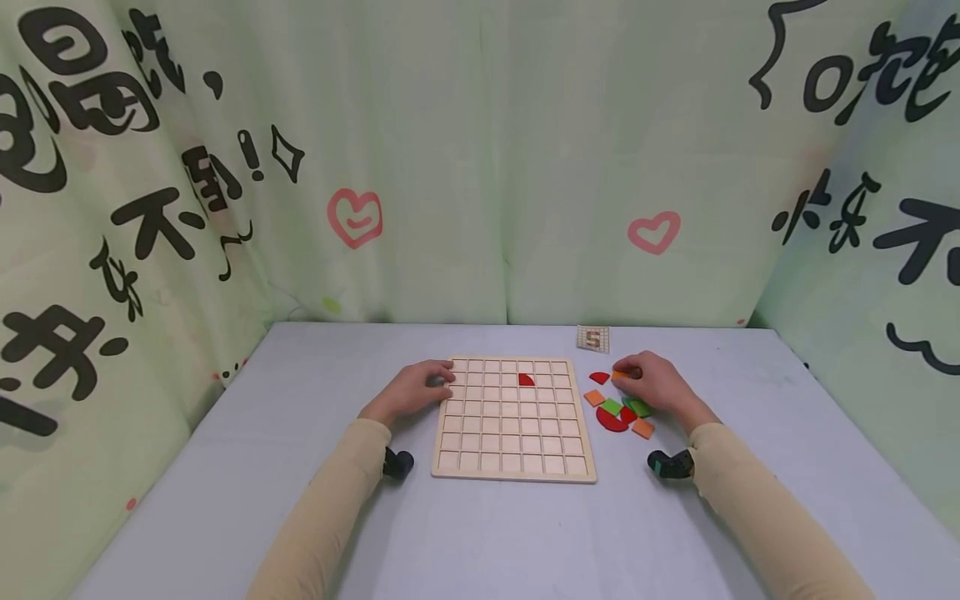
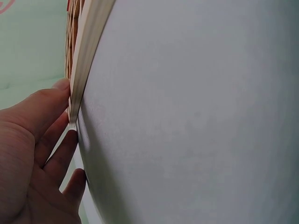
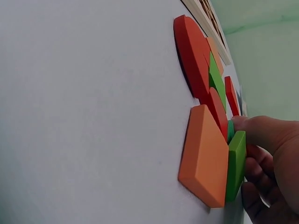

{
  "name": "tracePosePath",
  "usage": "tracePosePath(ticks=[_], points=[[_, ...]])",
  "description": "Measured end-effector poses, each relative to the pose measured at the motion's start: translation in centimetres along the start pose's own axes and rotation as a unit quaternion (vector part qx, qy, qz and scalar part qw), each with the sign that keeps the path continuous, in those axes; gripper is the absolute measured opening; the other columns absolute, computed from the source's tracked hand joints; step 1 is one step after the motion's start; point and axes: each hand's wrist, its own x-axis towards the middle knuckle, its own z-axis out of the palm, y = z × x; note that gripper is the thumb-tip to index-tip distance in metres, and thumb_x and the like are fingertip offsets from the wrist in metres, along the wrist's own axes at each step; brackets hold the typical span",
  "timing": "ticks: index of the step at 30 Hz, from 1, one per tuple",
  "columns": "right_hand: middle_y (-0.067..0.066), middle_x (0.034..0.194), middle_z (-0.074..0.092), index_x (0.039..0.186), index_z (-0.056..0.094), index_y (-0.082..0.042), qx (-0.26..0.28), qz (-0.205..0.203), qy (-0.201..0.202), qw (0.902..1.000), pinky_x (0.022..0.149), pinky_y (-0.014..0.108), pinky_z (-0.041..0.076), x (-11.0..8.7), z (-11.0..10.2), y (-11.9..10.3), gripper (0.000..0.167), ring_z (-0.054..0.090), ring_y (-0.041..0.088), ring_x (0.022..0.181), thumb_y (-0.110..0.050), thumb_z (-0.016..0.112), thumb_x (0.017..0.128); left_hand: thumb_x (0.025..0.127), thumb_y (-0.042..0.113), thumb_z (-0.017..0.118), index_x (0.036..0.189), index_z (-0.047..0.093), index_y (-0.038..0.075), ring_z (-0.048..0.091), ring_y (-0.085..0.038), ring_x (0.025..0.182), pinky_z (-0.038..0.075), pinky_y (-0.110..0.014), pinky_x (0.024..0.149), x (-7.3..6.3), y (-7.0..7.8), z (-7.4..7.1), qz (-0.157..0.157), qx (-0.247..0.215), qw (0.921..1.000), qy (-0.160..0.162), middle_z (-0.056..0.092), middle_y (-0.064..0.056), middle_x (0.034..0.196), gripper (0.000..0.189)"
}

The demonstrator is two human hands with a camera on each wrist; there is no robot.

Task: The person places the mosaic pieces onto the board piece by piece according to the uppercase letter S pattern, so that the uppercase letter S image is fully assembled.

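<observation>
My left hand [image 1: 417, 388] holds the left edge of a square wooden grid board [image 1: 517, 476] near its far corner. In the left wrist view, the thumb [image 2: 51, 95] rests against the board's rim [image 2: 88, 46] and the other fingers bend close to the corner. One red quarter-round piece [image 1: 526, 380] lies in a cell of the board. My right hand [image 1: 656, 383] pinches an orange piece [image 1: 619, 375] at the far side of a small pile; the fingers partly hide it. Beneath that hand lie green pieces [image 1: 639, 407], and a square orange piece [image 3: 205, 156] sits nearer.
Beside the board's right edge are a large red rounded piece [image 1: 611, 421], another orange piece [image 1: 594, 398] and a red piece [image 1: 599, 377] apart from the pile. A small card with a grid pattern [image 1: 593, 338] lies at the table's far edge, before a pale green curtain [image 1: 495, 167].
</observation>
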Motion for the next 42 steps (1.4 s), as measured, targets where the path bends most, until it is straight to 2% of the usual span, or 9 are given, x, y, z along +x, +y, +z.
tracePosePath(ticks=[6,10,15,19,29,36,42], points=[[0.026,0.125,0.059,0.131,0.061,0.003,0.005,0.003,0.002,1.0,0.099,0.053,0.053,0.0,0.0,-0.2,0.041,0.055,0.038,0.112,-0.02,0.065,0.098,0.094,0.014,0.069,0.12,0.069,0.007,0.039,-0.03,0.147,0.03,-0.046,0.123,0.1,-0.1,0.0,-0.001,-0.006,1.0,0.0,0.052,-0.008,0.151,0.027],[0.025,0.128,0.059,0.133,0.06,0.003,0.012,0.001,0.021,0.9997,0.101,0.055,0.051,0.1,0.1,-0.6,0.041,0.053,0.039,0.115,-0.02,0.063,0.099,0.094,0.014,0.069,0.119,0.069,0.007,0.038,-0.03,0.147,0.03,-0.046,0.123,0.2,-0.2,0.0,-0.003,-0.009,1.0,-0.001,0.051,-0.007,0.152,0.026],[0.024,0.126,0.059,0.133,0.06,0.003,0.028,-0.01,0.048,0.9984,0.099,0.052,0.053,0.4,0.6,-2.0,0.041,0.056,0.038,0.114,-0.02,0.062,0.1,0.095,0.014,0.068,0.118,0.069,0.008,0.037,-0.031,0.148,0.03,-0.046,0.124,0.1,-0.1,-0.1,-0.006,-0.009,0.9999,-0.005,0.051,-0.008,0.152,0.024],[0.023,0.126,0.059,0.132,0.059,0.002,0.042,-0.022,0.046,0.9978,0.095,0.048,0.057,0.8,1.1,-3.6,0.041,0.059,0.037,0.114,-0.022,0.062,0.1,0.095,0.014,0.068,0.118,0.069,0.007,0.038,-0.031,0.148,0.03,-0.046,0.123,0.0,0.1,-0.2,-0.002,-0.007,1.0,-0.003,0.051,-0.008,0.152,0.024],[0.021,0.125,0.065,0.13,0.062,0.004,0.036,-0.091,0.018,0.9951,0.101,0.049,0.053,2.0,3.1,-8.0,0.038,0.062,0.034,0.113,-0.019,0.061,0.1,0.094,0.015,0.069,0.119,0.069,0.009,0.037,-0.029,0.148,0.03,-0.045,0.124,0.1,0.0,0.0,-0.015,-0.007,0.9999,-0.006,0.051,-0.006,0.152,0.025],[0.016,0.113,0.067,0.122,0.068,0.001,0.022,-0.137,0.001,0.9903,0.091,0.044,0.055,2.9,4.3,-10.3,0.032,0.061,0.026,0.1,-0.019,0.065,0.097,0.094,0.016,0.069,0.121,0.069,0.008,0.037,-0.029,0.148,0.03,-0.046,0.124,0.1,-0.1,0.0,-0.015,-0.008,0.9999,-0.002,0.051,-0.006,0.153,0.027],[0.014,0.106,0.067,0.118,0.07,0.002,0.005,-0.178,-0.012,0.9839,0.087,0.042,0.055,3.3,5.4,-11.2,0.03,0.06,0.024,0.095,-0.017,0.068,0.095,0.094,0.016,0.069,0.119,0.069,0.009,0.036,-0.029,0.149,0.029,-0.045,0.124,0.2,0.0,0.1,-0.022,-0.009,0.9997,-0.004,0.05,-0.006,0.153,0.025]])
